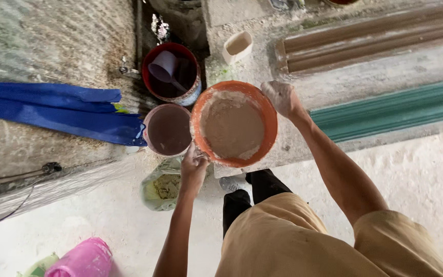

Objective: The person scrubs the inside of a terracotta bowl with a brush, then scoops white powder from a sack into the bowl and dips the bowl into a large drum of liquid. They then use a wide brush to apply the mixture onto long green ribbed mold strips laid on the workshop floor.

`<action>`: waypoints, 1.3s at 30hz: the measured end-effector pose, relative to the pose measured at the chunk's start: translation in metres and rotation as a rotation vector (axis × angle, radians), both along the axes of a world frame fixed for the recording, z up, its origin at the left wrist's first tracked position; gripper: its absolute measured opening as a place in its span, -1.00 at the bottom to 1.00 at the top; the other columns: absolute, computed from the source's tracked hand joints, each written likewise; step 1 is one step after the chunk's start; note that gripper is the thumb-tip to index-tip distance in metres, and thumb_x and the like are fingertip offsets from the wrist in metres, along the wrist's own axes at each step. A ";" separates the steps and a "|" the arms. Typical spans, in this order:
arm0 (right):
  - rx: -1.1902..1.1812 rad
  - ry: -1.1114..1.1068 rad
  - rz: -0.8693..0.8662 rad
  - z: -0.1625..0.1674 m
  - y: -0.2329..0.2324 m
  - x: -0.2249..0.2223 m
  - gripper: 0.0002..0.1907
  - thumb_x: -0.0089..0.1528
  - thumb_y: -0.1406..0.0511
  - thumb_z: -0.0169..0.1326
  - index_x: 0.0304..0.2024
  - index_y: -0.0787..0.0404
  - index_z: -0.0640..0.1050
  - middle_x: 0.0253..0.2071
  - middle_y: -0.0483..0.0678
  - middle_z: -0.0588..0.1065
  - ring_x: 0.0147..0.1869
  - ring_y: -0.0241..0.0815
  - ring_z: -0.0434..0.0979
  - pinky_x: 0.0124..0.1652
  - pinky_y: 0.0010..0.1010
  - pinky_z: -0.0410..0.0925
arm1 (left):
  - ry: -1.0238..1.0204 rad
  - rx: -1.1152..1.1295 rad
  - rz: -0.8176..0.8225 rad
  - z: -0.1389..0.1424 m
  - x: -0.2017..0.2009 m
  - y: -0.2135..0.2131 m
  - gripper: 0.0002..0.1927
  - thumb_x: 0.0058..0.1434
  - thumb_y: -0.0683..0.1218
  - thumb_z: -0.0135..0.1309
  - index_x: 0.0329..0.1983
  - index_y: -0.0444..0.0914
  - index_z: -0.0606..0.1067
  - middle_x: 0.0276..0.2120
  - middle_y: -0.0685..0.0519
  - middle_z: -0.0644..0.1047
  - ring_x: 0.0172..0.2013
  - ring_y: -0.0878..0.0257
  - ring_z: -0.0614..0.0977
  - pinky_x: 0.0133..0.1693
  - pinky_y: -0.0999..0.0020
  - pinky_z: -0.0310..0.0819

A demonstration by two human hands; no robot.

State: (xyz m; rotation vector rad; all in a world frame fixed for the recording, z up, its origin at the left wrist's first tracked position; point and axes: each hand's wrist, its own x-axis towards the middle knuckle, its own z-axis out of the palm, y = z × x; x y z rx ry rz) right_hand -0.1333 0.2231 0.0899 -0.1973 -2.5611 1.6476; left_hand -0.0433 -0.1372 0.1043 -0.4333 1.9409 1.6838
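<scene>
Left hand (194,165) grips near rim of orange bowl (270,123) of beige paste; right hand (279,97) closed on far rim, pink bucket (168,129) beside.

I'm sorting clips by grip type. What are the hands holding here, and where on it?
Both hands hold the orange bowl by its rim: the left hand at the near edge, the right hand at the far edge.

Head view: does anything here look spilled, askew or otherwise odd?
Nothing looks spilled. The orange bowl of pale powder is level, held at its rim by the left hand and the powder-coated right hand. A scoop leans inside the red bucket, and the pink bucket stands upright beside the bowl.
</scene>
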 end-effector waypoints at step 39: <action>-0.713 -0.361 -0.874 -0.045 0.382 -0.282 -0.63 0.32 0.12 0.26 -0.34 0.20 0.42 -0.47 -0.11 0.29 -0.46 -0.28 0.25 -0.47 -0.41 0.22 | -0.497 -0.002 0.582 -0.085 0.248 0.284 -0.39 0.32 -0.07 0.08 0.41 -0.32 0.28 0.06 -0.08 0.57 -0.05 0.19 0.60 -0.04 0.28 0.48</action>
